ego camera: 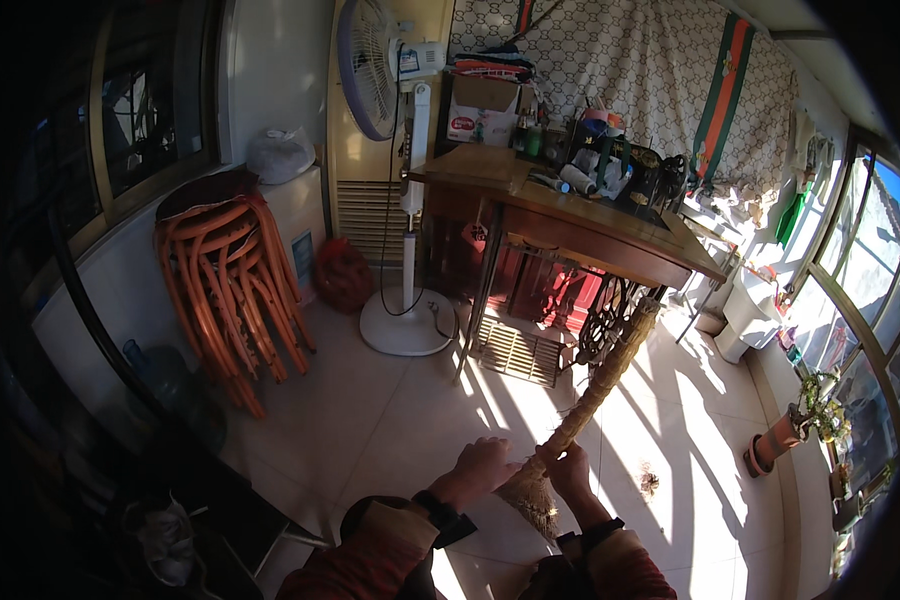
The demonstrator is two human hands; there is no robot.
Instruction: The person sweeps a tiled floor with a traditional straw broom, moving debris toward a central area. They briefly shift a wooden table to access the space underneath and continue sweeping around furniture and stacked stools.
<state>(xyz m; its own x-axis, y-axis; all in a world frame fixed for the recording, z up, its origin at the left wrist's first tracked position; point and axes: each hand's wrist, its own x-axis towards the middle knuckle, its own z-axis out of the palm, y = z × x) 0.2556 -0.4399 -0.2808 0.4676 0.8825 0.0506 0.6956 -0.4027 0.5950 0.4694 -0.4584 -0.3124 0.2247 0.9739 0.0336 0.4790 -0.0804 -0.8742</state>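
Observation:
A straw hand broom (604,381) slants up from between my knees, its long bound handle pointing away to the right. Its flared bristle head (532,499) hangs low, with sunlight on the bristle ends. My right hand (568,471) grips the broom where handle and head meet. On the other side of that neck is my left hand (481,470), its fingers loosely curled and its fingertips at the edge of the bristles. Whether the left fingers pinch any straw is too small to tell. Both wrists wear dark bands.
A small clump of debris (648,480) lies on the sunlit tile floor (375,420). Ahead stand a treadle sewing machine table (592,240) and a pedestal fan (409,277). Stacked orange stools (229,277) and a water jug (169,390) are left; a potted plant (780,439) stands right.

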